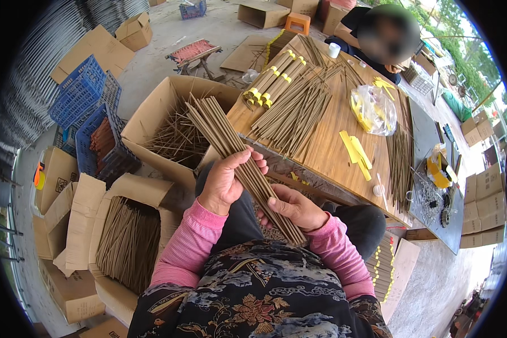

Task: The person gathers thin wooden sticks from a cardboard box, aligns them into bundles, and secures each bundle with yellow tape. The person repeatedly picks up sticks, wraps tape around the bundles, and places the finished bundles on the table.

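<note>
A loose bundle of long, thin brown incense sticks [217,130] slants across my lap, its far end up to the left. My left hand [229,176] is closed round its middle, thumb on top. Lower down, my right hand [290,208] grips the same bundle near its close end, thumb pressed over the sticks. On the wooden table [327,145] ahead lies a spread of loose sticks [296,115]. Beside them, finished-looking bundles [273,79] are wrapped with yellow bands.
Left of me stand an open carton [163,152] of jumbled sticks and another carton [127,242] packed with sticks. Yellow paper strips [355,153], a plastic bag [373,110] and a white jar [333,50] lie on the table. Across it sits another person [349,31]. Blue crates [79,93] stand far left.
</note>
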Demonstrator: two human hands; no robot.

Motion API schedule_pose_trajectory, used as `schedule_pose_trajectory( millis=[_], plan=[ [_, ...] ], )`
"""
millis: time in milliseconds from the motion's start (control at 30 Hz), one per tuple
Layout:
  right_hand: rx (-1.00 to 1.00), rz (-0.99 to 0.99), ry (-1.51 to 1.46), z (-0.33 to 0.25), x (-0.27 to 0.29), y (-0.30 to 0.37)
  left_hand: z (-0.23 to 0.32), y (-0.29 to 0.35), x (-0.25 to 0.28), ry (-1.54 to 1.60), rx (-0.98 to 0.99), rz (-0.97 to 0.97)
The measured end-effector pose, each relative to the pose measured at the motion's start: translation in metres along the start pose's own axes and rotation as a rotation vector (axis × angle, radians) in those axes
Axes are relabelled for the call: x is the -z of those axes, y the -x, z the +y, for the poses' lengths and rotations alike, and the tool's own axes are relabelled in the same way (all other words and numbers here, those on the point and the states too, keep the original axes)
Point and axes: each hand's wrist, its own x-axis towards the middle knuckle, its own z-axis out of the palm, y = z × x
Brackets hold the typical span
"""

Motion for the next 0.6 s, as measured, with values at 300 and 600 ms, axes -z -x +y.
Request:
schedule_pose_trajectory(
  millis=[300, 600],
  plan=[
    [0.217, 0.364, 0.521, -0.001, 0.005, -0.005, 0.001, 0.003, 0.005, -0.012, -0.054, 0.074],
    [0.202, 0.367, 0.569, -0.011, 0.003, -0.003, 0.008, 0.002, 0.019, 0.020, -0.073, 0.079]
  ],
)
